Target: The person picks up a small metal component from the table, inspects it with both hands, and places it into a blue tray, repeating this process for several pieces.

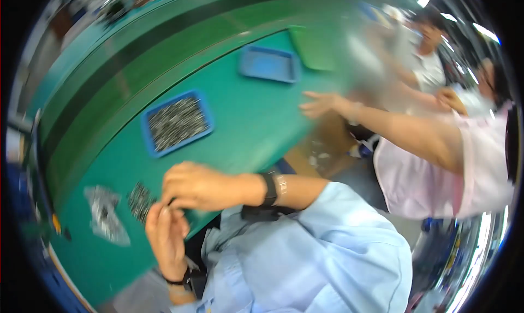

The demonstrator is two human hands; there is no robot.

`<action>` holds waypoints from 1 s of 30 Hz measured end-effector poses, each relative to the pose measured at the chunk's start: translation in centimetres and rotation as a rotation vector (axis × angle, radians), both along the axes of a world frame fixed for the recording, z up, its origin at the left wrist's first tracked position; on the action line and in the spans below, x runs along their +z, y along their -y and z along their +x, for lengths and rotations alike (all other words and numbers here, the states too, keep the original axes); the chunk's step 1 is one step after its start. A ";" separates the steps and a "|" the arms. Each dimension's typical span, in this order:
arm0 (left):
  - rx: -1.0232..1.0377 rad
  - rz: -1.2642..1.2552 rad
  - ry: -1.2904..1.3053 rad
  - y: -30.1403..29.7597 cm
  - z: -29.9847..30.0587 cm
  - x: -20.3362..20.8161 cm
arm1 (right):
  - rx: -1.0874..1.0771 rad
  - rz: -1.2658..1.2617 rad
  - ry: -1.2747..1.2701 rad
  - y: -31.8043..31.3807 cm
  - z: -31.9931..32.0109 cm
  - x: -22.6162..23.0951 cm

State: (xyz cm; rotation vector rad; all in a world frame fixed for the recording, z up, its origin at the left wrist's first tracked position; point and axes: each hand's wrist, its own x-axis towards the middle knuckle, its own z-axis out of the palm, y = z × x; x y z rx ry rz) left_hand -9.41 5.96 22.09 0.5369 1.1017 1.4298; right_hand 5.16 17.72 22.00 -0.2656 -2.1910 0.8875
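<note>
My left hand point(165, 237) and my right hand point(199, 187) meet at the fingertips above the near left part of the green table. Both are closed in a pinch on a small dark piece point(172, 200), too small and blurred to name. Just left of the fingers lies a loose heap of small metal parts point(140, 201). Beyond the heap, toward the left edge, rests a clear plastic bag point(106, 217) with some dark contents. Farther off stands a blue tray point(146, 131) filled with many thin metal pieces point(179, 123).
A second blue tray point(270, 65) stands at the far end, beside a green sheet or lid point(311, 48). A co-worker in pink point(423, 168) reaches a hand point(325, 104) over the table from the right. Other people point(431, 61) sit behind. A raised green ledge point(131, 78) borders the table.
</note>
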 end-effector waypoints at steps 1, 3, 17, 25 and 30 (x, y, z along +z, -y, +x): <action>0.025 0.013 -0.010 -0.1 0.2 0.2 | -0.015 -0.034 -0.024 0.2 -0.1 -0.2; -0.036 0.044 -0.005 -0.9 0.5 -0.2 | -0.060 -0.060 -0.051 0.4 0.1 -0.6; -0.096 0.043 -0.024 -2.6 2.7 -0.7 | -0.152 -0.167 -0.137 0.2 2.5 -1.8; -0.103 0.054 -0.067 -3.1 3.1 -0.5 | -0.191 -0.125 -0.122 0.1 2.7 -1.6; -0.096 0.068 -0.047 -2.5 2.5 -0.2 | -0.135 -0.150 -0.139 0.5 2.1 -1.1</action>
